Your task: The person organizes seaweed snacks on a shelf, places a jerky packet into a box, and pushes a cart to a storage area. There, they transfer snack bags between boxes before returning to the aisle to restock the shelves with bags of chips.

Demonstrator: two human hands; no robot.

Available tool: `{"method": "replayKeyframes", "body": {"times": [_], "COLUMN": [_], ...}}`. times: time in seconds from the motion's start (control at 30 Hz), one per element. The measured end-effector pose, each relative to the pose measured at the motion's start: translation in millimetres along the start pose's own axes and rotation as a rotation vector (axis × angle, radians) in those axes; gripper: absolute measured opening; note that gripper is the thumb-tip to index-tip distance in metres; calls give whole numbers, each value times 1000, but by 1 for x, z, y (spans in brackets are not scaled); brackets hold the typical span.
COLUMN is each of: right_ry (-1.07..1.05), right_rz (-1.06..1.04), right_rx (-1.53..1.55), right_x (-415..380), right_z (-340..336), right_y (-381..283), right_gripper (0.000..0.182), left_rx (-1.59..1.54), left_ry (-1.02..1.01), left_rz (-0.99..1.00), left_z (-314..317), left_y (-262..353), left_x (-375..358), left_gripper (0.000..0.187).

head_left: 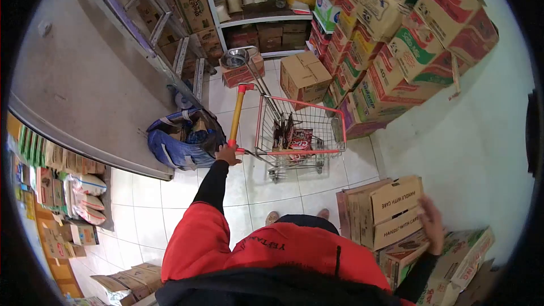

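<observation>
My left hand (228,154) is closed on the near end of the yellow and red handle (236,119) of a shopping cart. The wire basket (328,130) with a red rim holds several dark and red packets (299,139). At the right, my right hand (432,224) is raised beside a carton (396,198) marked "HANDLE WITH CARE". It is somewhat blurred, its fingers stretched out, with nothing visible in it. Whether it touches the carton cannot be made out.
A blue bag (181,141) stands left of the cart, near a leaning metal ladder (153,39). Stacked cartons (391,79) line the right wall. A closed carton (304,79) sits beyond the cart, before a shelf (266,21). More boxes lie at the lower right and lower left.
</observation>
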State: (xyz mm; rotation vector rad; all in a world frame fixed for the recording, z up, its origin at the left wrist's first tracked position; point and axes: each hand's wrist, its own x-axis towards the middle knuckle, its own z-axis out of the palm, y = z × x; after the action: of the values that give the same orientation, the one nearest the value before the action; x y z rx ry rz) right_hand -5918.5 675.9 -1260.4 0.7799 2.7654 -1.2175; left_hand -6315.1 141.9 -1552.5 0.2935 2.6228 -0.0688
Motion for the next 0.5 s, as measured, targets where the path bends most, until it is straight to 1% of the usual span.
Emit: {"method": "replayKeyframes", "body": {"times": [0.03,0.07,0.1,0.13,0.17,0.2,0.23,0.27,0.3,0.33,0.4,0.47,0.5], "right_ry": [-74,-158,-246,-261,-279,-296,-298,-310,-281,-247,-256,-263,-289], "right_rz": [-8,13,37,31,63,97,109,103,169,236,242,244,257], "right_rx": [-96,-4,87,76,162,249,168,164,183,202,183,167,104], "right_x": [11,21,30,40,47,55,64,73,82,89,103,127,139], "right_z": [15,27,39,47,55,58,56,53,50,47,34,19,12], "right_y": [13,7,0,6,16,21,23,29,39,52,80,107,121], "right_gripper": [44,45,46,46,47,47,47,47,48,49,49,49,49], "left_rx": [-60,-77,-184,-286,-270,-276,-214,-149,-143,-143,-124,-144,-151], "left_ry": [87,85,186,285,352,348,421,493,558,559,673,549,545], "left_rz": [-34,-44,-80,-120,-158,-175,-185,-192,-174,-180,-158,-239,-272], "left_z": [9,15,22,25,28,28,30,33,43,52,74,79,83], "left_y": [5,7,9,12,17,19,23,28,28,27,33,44,50], "left_x": [1,3,5,3,2,-4,-12,-17,-22,-30,-48,-73,-86], "left_gripper": [67,67,59,52,43,43,42,41,40,40,40,39,39]}}
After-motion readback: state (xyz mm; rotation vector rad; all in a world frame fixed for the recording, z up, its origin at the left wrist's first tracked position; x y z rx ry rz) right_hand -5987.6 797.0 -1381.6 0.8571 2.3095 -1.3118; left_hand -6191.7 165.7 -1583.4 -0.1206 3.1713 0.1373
